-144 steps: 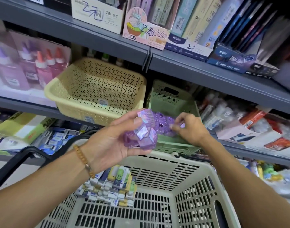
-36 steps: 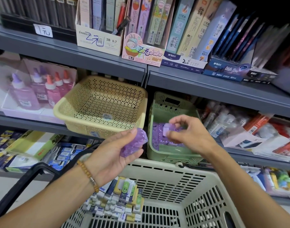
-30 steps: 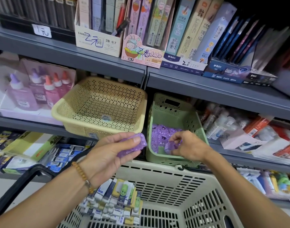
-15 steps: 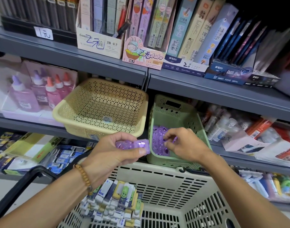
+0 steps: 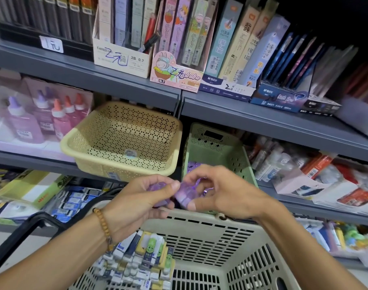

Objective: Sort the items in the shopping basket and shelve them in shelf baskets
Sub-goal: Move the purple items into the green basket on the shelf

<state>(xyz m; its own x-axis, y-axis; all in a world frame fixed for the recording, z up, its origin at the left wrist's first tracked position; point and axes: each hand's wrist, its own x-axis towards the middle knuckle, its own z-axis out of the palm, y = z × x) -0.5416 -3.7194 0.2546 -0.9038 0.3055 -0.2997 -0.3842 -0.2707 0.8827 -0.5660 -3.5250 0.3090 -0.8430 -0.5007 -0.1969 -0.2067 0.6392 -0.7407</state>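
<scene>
While both hands meet above the basket [image 5: 199, 231] rim, a purple piece [image 5: 184, 194] could slip into it if passed loosely. Left hand [image 5: 135, 203] fingers curl round purple pieces [image 5: 158, 188]; right hand [image 5: 220, 194] pinches one, near the green bin [image 5: 237, 158].

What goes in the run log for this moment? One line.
left hand: holds purple items | right hand: pinches purple piece | green basket: part-filled | yellow basket: empty
</scene>
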